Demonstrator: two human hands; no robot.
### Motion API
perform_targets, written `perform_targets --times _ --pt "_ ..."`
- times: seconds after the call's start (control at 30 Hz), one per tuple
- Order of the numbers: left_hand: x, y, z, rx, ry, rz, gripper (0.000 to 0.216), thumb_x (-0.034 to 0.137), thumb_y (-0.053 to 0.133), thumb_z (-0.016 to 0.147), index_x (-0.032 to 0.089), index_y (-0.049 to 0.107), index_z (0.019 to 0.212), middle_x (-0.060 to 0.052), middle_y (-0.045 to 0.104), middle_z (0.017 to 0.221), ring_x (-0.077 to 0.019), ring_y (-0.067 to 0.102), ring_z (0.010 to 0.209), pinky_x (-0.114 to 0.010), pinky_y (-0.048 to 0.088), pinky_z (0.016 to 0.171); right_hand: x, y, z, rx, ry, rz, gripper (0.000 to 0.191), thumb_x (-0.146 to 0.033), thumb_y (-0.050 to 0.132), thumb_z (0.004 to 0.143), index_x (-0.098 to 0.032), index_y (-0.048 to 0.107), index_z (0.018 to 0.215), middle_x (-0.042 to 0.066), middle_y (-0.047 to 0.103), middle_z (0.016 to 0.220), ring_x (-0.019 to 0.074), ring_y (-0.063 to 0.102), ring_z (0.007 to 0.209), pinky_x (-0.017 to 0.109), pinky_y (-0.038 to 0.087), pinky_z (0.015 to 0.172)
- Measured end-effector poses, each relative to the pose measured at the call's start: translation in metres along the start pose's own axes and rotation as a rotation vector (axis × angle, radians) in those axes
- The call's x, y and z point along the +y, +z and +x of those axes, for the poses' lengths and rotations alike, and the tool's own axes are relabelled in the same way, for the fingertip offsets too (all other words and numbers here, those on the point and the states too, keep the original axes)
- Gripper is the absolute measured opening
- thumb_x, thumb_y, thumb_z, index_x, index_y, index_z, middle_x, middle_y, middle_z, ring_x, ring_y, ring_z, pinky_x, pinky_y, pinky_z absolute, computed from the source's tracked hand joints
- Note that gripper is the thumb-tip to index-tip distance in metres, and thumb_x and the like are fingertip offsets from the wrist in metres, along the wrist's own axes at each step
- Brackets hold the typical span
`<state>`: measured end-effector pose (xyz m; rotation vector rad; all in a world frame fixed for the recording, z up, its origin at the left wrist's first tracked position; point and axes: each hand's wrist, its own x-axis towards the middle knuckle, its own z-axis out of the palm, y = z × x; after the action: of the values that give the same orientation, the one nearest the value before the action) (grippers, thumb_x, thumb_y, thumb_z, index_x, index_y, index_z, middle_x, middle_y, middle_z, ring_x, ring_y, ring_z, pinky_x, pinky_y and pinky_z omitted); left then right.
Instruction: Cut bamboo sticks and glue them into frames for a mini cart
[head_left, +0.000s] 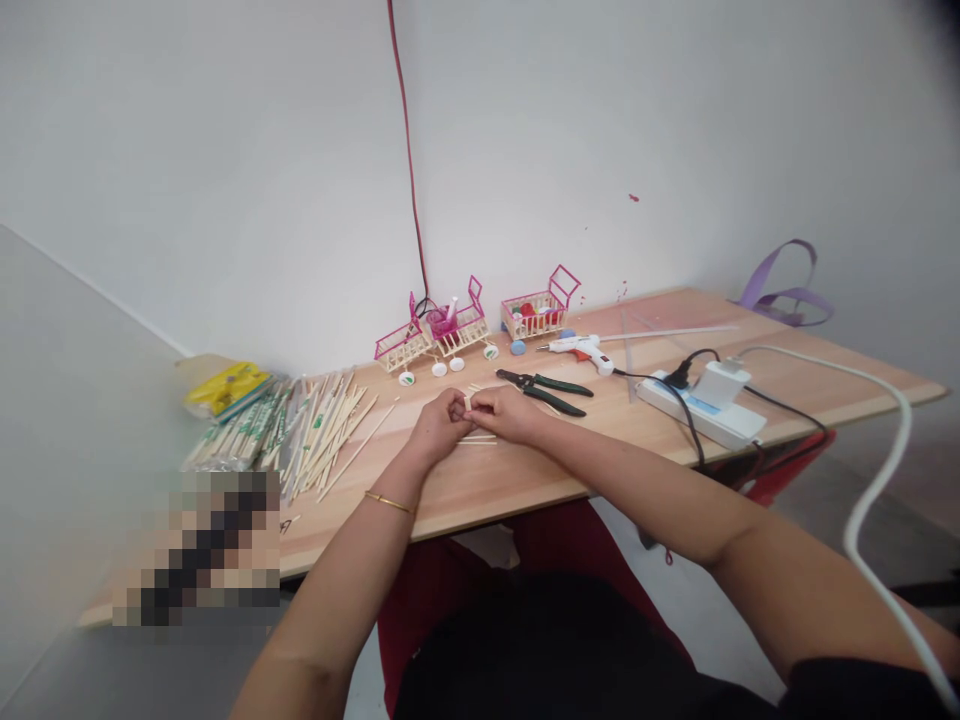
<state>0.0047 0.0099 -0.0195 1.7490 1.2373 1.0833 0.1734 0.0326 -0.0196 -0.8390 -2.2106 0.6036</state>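
My left hand and my right hand meet over the middle of the table. Fingertips of both are pinched together around a short pale wooden stick piece; the fingers hide most of it. Short cut sticks lie on the tabletop just under and beside my hands. Green-handled pliers rest to the right of my right hand. Behind my hands stand small model shopping carts made of sticks: a pair of carts close together and a filled cart farther right.
Loose chopsticks and bagged chopsticks with a yellow packet lie at left. On the right are a white glue gun, its cable, and a power strip. A white cord hangs across the right side.
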Motion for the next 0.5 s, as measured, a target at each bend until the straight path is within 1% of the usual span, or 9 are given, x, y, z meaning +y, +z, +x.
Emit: perform_targets --times 0.03,0.1,0.17,0.2,0.27,0.33,0.43,0.5 --pt "-0.001 -0.001 0.001 0.005 -0.003 -0.021 0.028 0.024 0.074 0.06 0.016 0.058 0.081 0.005 0.057 0.063 -0.0094 0.05 0.057 -0.02 0.037 0.057 0.0 0.0 0.0 0.006 -0.006 -0.001 0.019 -0.025 0.059 0.084 -0.014 0.063 0.069 -0.001 0.059 0.063 0.0113 0.05 0.061 0.022 0.032 0.059" --pt "-0.004 -0.004 0.004 0.035 -0.01 -0.068 0.027 0.026 0.073 0.061 0.015 0.058 0.08 0.003 0.059 0.067 -0.0104 0.054 0.06 -0.021 0.039 0.058 0.001 0.001 -0.001 0.016 -0.012 0.002 0.016 -0.026 0.057 0.086 -0.014 0.065 0.08 0.001 0.062 0.069 0.0118 0.052 0.064 0.022 0.035 0.06" --pt "-0.008 -0.01 0.008 0.107 -0.02 -0.106 0.025 0.03 0.071 0.063 0.015 0.058 0.079 0.002 0.06 0.067 -0.0105 0.054 0.06 -0.021 0.04 0.058 0.001 0.001 -0.002 0.013 -0.016 0.003 0.017 -0.026 0.056 0.087 -0.013 0.064 0.093 0.002 0.064 0.074 0.0124 0.055 0.066 0.022 0.038 0.062" --pt "-0.01 -0.014 0.01 0.157 -0.027 -0.118 0.024 0.032 0.069 0.065 0.015 0.058 0.078 0.003 0.058 0.064 -0.0097 0.052 0.057 -0.021 0.039 0.056 0.0 0.0 -0.002 0.001 -0.023 0.0 0.018 -0.026 0.057 0.086 -0.013 0.063 0.096 0.003 0.064 0.075 0.0126 0.056 0.066 0.022 0.04 0.062" --pt "-0.013 -0.022 0.013 0.257 -0.045 -0.128 0.022 0.035 0.065 0.07 0.016 0.057 0.076 0.005 0.051 0.055 -0.0079 0.045 0.049 -0.02 0.034 0.051 -0.002 -0.002 -0.004 -0.049 -0.056 -0.014 0.016 -0.024 0.06 0.084 -0.013 0.064 0.093 0.003 0.064 0.075 0.013 0.056 0.066 0.023 0.042 0.064" --pt "-0.014 -0.029 0.014 0.336 -0.063 -0.123 0.021 0.036 0.062 0.073 0.016 0.055 0.072 0.007 0.046 0.05 -0.0073 0.04 0.045 -0.02 0.03 0.048 -0.006 -0.004 -0.006 -0.12 -0.113 -0.032 0.011 -0.023 0.064 0.081 -0.014 0.066 0.087 0.004 0.065 0.078 0.0136 0.057 0.07 0.023 0.043 0.067" --pt "-0.014 -0.034 0.014 0.386 -0.091 -0.108 0.023 0.037 0.061 0.074 0.016 0.054 0.066 0.006 0.046 0.049 -0.0073 0.039 0.044 -0.021 0.03 0.047 -0.011 -0.006 -0.006 -0.222 -0.181 -0.072 0.01 -0.023 0.067 0.079 -0.015 0.068 0.085 0.005 0.065 0.084 0.0146 0.058 0.076 0.024 0.043 0.073" --pt "-0.012 -0.035 0.014 0.394 -0.108 -0.096 0.024 0.037 0.061 0.074 0.016 0.054 0.064 0.006 0.046 0.049 -0.0075 0.04 0.045 -0.021 0.031 0.047 -0.012 -0.007 -0.006 -0.268 -0.19 -0.112 0.009 -0.021 0.067 0.079 -0.015 0.069 0.085 0.005 0.066 0.083 0.0145 0.058 0.076 0.024 0.043 0.073"
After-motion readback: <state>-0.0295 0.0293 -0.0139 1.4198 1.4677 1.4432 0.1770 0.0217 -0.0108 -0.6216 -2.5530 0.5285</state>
